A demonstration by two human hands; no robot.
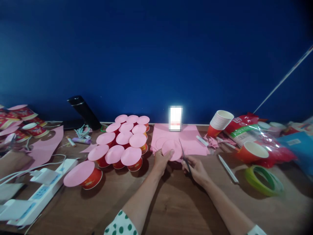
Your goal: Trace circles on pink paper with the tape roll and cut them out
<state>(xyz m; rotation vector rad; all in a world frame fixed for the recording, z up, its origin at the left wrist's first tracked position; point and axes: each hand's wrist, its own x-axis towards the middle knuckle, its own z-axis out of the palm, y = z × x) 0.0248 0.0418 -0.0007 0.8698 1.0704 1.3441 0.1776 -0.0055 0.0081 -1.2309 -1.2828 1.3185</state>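
My left hand [161, 161] pinches a round pink paper disc [171, 148], thumb on top of it. My right hand [197, 169] is closed round the handles of scissors [184, 156], whose blades point up along the disc's right edge. Both hands work over a stack of pink paper sheets [193, 140] lying flat on the wooden table [171, 202]. Left of my hands stand several red paper cups capped with pink discs [124, 143], and one capped cup [84, 174] lies on its side.
A lit phone [175, 118] leans against the blue wall. To the right are stacked red cups [218, 123], one open cup [251, 151], a snack bag [256, 137], a green tape roll [264, 180] and a white pen [228, 168]. White power strips [36, 192] lie left.
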